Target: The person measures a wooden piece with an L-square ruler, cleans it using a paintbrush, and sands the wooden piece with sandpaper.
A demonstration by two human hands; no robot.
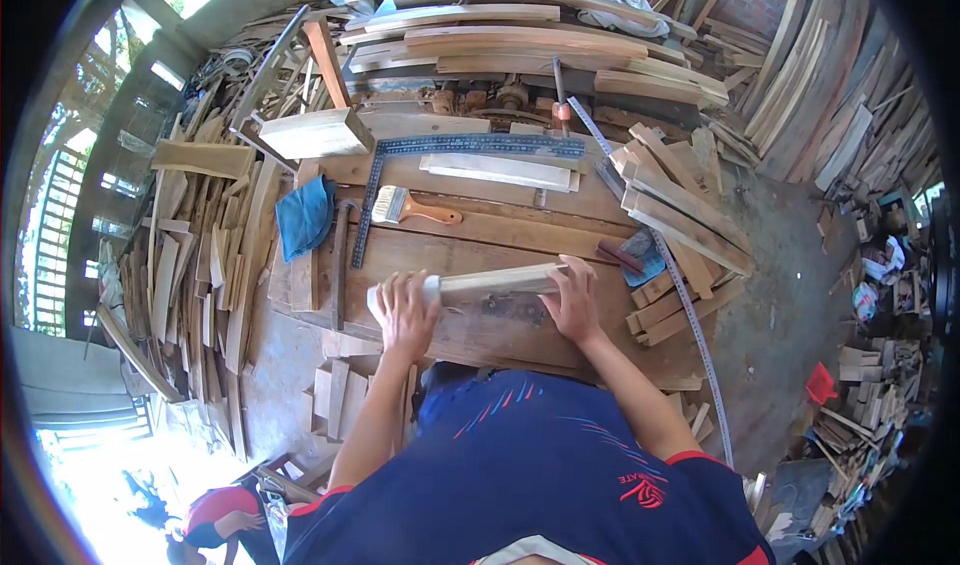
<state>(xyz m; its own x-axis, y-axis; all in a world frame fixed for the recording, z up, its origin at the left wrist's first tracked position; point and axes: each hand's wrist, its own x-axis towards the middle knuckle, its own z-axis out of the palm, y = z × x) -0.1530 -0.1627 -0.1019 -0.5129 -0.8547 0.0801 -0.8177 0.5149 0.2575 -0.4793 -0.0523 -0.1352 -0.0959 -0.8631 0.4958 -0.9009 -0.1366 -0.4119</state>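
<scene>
Around me, a barred window (pixel 58 235) stands at nine o'clock, with glaring daylight (pixel 110 480) at eight; a grey floor (pixel 785 265) extends at three; a reddish wall (pixel 745 3) shows between one and two; a wooden workbench (pixel 480 237) occupies the centre.

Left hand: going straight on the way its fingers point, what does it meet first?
Most likely the paintbrush, which lies ahead of the left hand on the tabletop. Height is hard to judge here, so it might pass over.
</scene>
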